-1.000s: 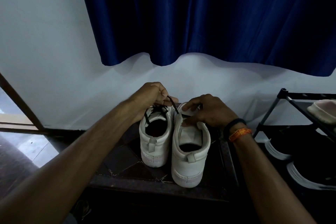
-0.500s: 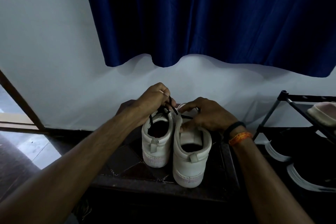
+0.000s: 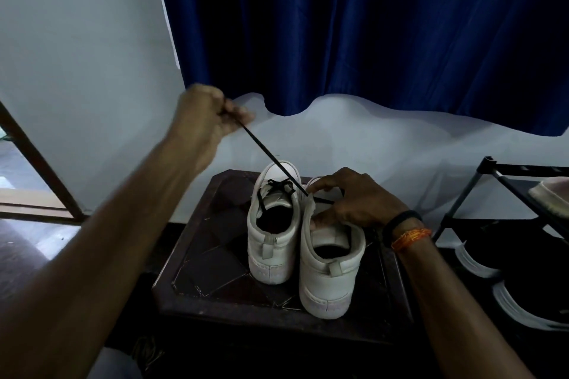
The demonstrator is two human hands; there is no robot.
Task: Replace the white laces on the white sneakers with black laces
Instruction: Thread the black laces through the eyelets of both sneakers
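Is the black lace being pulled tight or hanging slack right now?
Tight. The black lace runs in a straight line from the raised left hand down to the right sneaker.

left hand [image 3: 205, 114] motion-blurred, shoe rack [image 3: 505, 181] cropped

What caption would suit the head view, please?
Left hand pulls black lace taut while right hand steadies right sneaker.

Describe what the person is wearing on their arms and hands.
Both forearms are bare, with no sleeves in view. The right wrist carries a black band and, just behind it, an orange thread bracelet. The left hand and right hand are ungloved; the left looks motion-blurred, and no rings are discernible.
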